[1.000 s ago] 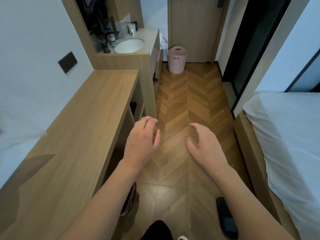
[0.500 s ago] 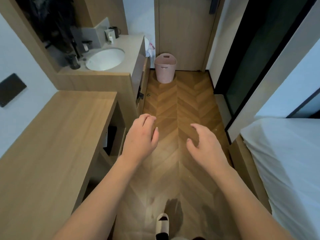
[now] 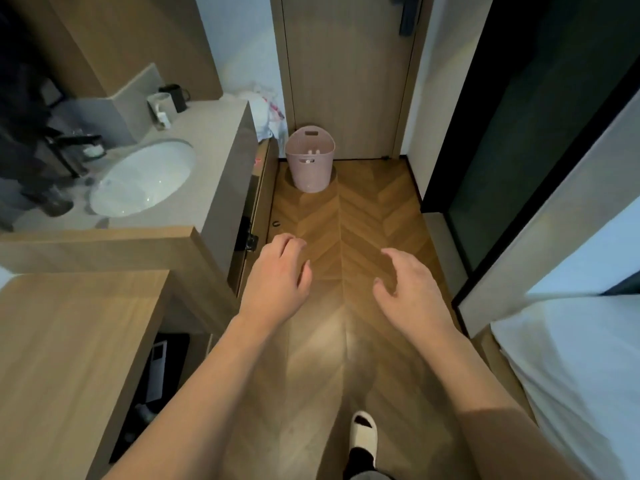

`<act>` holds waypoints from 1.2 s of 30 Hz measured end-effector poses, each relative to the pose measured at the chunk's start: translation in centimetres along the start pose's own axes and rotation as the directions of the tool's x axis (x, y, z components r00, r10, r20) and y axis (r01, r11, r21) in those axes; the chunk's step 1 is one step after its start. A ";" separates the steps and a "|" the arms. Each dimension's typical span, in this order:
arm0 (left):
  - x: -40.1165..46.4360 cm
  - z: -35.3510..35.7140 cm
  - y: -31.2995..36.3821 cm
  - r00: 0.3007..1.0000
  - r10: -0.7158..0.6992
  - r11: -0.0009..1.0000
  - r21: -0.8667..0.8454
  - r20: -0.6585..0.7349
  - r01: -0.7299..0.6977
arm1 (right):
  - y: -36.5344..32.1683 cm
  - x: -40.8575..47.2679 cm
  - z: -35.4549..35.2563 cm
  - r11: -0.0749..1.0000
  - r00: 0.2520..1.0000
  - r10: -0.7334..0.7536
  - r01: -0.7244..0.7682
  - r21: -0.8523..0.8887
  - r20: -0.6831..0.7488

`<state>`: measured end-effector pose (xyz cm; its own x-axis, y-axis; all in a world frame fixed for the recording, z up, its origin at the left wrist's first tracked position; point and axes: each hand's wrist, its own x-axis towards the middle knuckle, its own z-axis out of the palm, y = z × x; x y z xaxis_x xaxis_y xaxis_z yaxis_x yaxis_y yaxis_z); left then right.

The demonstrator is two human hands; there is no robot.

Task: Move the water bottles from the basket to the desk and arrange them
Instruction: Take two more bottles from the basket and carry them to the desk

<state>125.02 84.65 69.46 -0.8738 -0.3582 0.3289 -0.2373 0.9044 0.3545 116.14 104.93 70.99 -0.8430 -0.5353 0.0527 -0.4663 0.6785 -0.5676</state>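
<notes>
A pink plastic basket (image 3: 309,171) stands on the wooden floor at the foot of the door, ahead of me. White bottle caps (image 3: 313,153) peek out inside it; the bottles themselves are mostly hidden. The wooden desk (image 3: 59,358) runs along my lower left and its top is bare. My left hand (image 3: 278,275) and my right hand (image 3: 407,285) both hover over the floor in front of me, fingers loosely apart, holding nothing. Both are well short of the basket.
A vanity counter (image 3: 214,168) with a white sink (image 3: 142,178), a black tap and two mugs (image 3: 169,98) lies left. A white bed (image 3: 571,375) lies right, a dark glass partition (image 3: 519,133) beyond it. My slippered foot (image 3: 363,433) is on the herringbone floor.
I have walked forward along the aisle: the basket, the sink and the door are closer and larger. My hands stay open and held out in front, in much the same pose.
</notes>
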 end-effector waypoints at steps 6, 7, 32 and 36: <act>15.3 2.8 -0.6 0.999 -0.015 1.000 0.011 -0.046 0.015 | 2.2 14.8 -2.8 0.999 0.999 -0.014 0.015 0.035 -0.035; 17.2 3.4 -0.8 0.999 -0.026 1.000 0.000 -0.044 0.026 | 2.5 16.9 -2.9 0.999 0.999 -0.017 0.018 0.035 -0.031; 75.4 23.5 -14.1 0.999 -0.028 1.000 -0.008 0.030 0.028 | 11.6 78.8 -1.8 1.000 1.000 0.015 -0.016 0.026 0.022; 84.9 27.1 -15.2 0.999 -0.049 0.999 0.002 -0.009 0.049 | 15.2 89.6 -2.1 1.000 1.000 -0.001 0.000 0.023 0.024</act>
<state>42.90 46.74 68.26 -0.8572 -0.4040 0.3194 -0.2804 0.8864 0.3684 32.95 68.31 68.87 -0.8361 -0.5475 0.0336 -0.4600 0.6665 -0.5867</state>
